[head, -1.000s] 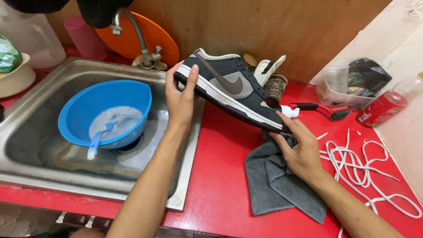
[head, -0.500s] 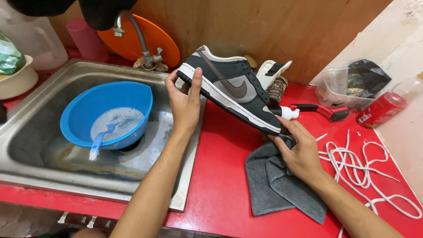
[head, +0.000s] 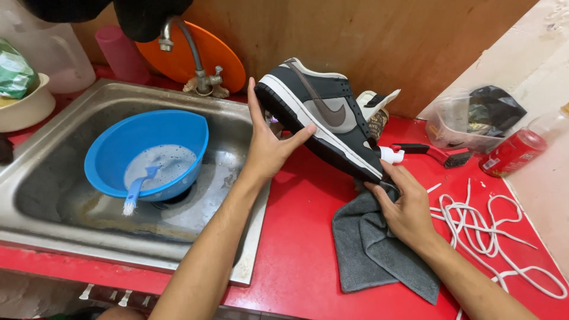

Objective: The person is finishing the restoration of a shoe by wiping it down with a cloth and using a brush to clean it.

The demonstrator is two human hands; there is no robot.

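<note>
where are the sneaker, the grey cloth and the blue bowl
sneaker (head: 332, 109), head view, on the grey side panel
grey cloth (head: 370, 249), head view, on the flat folded middle
blue bowl (head: 118, 145), head view, on the bare inner wall

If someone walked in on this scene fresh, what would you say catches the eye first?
First, the dark grey and black sneaker held tilted above the red counter, the left hand at its heel and the right hand at its toe, pressing a grey cloth. Next, the blue bowl of soapy water with a small brush, in the steel sink. White laces lie loose at right.
</note>
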